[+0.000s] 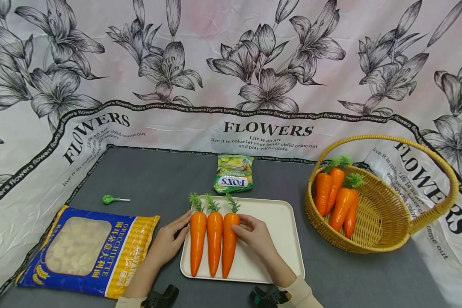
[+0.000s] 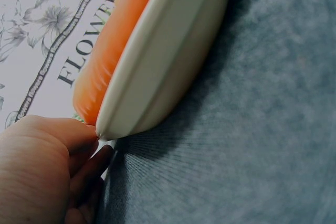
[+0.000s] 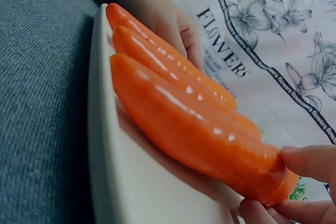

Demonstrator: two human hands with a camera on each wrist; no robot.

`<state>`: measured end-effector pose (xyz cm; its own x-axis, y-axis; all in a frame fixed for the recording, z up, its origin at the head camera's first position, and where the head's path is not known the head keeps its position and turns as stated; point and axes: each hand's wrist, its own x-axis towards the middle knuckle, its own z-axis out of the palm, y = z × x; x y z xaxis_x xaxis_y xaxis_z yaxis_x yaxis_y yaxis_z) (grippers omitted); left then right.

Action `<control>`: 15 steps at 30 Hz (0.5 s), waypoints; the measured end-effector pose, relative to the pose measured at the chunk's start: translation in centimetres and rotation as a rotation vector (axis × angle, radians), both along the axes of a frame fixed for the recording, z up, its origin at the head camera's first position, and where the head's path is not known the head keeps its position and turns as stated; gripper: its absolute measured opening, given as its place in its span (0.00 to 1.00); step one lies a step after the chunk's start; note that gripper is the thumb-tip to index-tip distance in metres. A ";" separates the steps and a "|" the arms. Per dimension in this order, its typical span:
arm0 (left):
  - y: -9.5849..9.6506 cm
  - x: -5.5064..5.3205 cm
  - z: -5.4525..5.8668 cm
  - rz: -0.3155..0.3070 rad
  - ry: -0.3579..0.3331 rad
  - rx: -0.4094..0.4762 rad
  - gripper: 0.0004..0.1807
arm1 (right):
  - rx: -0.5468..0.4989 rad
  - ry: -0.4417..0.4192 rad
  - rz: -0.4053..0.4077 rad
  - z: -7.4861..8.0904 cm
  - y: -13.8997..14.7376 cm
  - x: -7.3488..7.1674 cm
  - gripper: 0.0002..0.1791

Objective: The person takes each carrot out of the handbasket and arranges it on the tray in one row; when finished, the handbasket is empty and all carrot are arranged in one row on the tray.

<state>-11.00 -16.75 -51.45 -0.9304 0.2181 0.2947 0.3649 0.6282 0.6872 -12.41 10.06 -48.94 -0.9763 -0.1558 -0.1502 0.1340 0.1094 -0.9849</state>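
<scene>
The rightmost carrot (image 1: 229, 246), tip pointing nearward, is pinched below its leaves (image 1: 232, 203) by the right hand (image 1: 255, 236). Whether the tray (image 1: 284, 231) is gripped by the left hand (image 1: 170, 239) cannot be told.

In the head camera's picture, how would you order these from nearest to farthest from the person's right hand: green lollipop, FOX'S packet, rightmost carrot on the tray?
1. Rightmost carrot: pinched by the right hand.
2. FOX'S packet: just beyond the tray.
3. Green lollipop: far left, beyond the pasta bag.
</scene>
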 end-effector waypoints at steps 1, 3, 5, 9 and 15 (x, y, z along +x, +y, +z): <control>0.0 0.0 0.0 -0.001 0.001 0.002 0.21 | 0.015 0.013 0.007 -0.1 0.0 0.0 0.28; 0.0 0.0 0.0 -0.002 0.001 0.004 0.21 | 0.050 0.040 0.019 -0.2 0.0 0.0 0.28; 0.0 0.0 0.1 -0.001 -0.002 0.006 0.21 | 0.093 0.059 0.019 -0.3 0.0 0.1 0.28; 0.0 0.0 0.1 0.001 -0.008 0.004 0.22 | 0.217 0.102 0.008 -0.3 -0.1 0.2 0.29; 0.0 0.0 0.1 0.002 -0.011 -0.003 0.22 | 0.377 0.140 -0.027 0.2 -0.3 0.5 0.33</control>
<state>-10.99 -16.75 -51.36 -0.9341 0.2168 0.2835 0.3557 0.6308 0.6896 -11.93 9.80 -48.78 -0.9944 -0.0888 -0.0571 0.0092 0.4652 -0.8851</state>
